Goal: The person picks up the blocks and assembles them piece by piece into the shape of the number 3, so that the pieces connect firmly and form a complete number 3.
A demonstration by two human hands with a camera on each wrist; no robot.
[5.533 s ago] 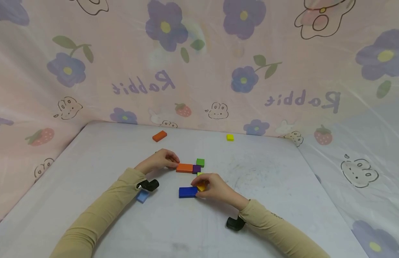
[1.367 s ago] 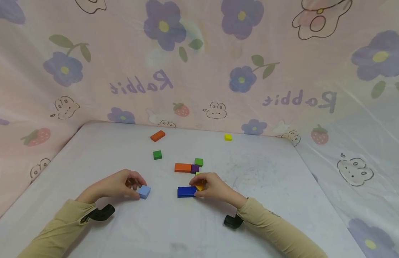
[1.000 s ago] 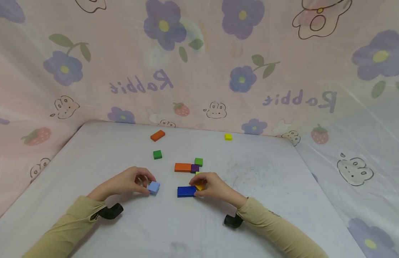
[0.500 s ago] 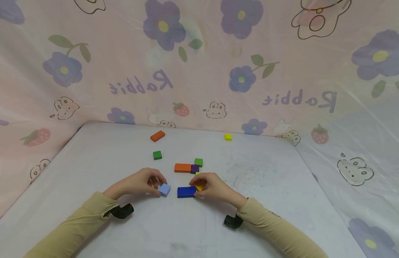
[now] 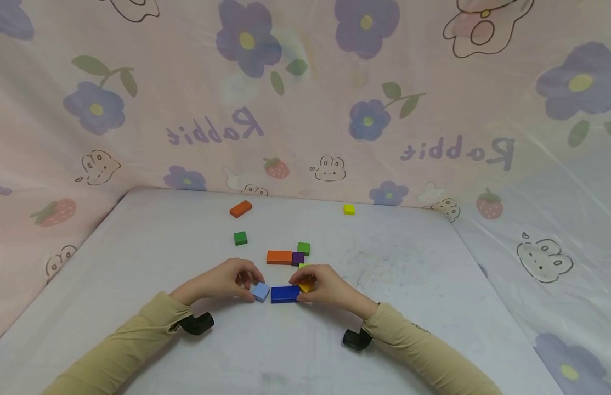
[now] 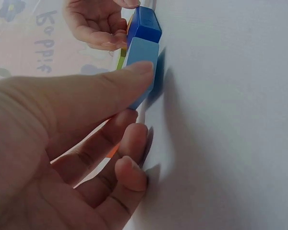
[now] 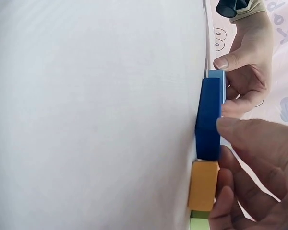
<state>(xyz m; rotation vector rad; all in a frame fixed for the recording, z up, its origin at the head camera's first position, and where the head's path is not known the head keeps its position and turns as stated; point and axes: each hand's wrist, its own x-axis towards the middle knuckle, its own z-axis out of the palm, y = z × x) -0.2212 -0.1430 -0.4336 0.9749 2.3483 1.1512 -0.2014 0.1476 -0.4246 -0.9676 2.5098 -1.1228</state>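
My left hand (image 5: 228, 282) pinches a light blue block (image 5: 260, 292) between thumb and fingers, just left of a long dark blue block (image 5: 284, 294). In the left wrist view the light blue block (image 6: 143, 52) overlaps the dark blue one's near end. My right hand (image 5: 330, 288) is curled at the right end of the dark blue block, thumb on its side in the right wrist view. Behind that thumb, an orange-yellow block (image 7: 203, 186) adjoins the dark blue block (image 7: 209, 117), and the other fingers are bent beside it. A yellow-green block (image 5: 303, 266) is mostly hidden by the right hand.
Beyond the hands, an orange block (image 5: 279, 257) touches a purple block (image 5: 298, 259), with a light green block (image 5: 304, 248) behind. A dark green block (image 5: 240, 238), a red-orange block (image 5: 241, 208) and a yellow block (image 5: 349, 209) lie farther back. A patterned cloth (image 5: 305, 109) backs the white table.
My left hand has left the orange block, taken up the light blue block and carried it right to beside the dark blue block. My right hand has stayed in place.
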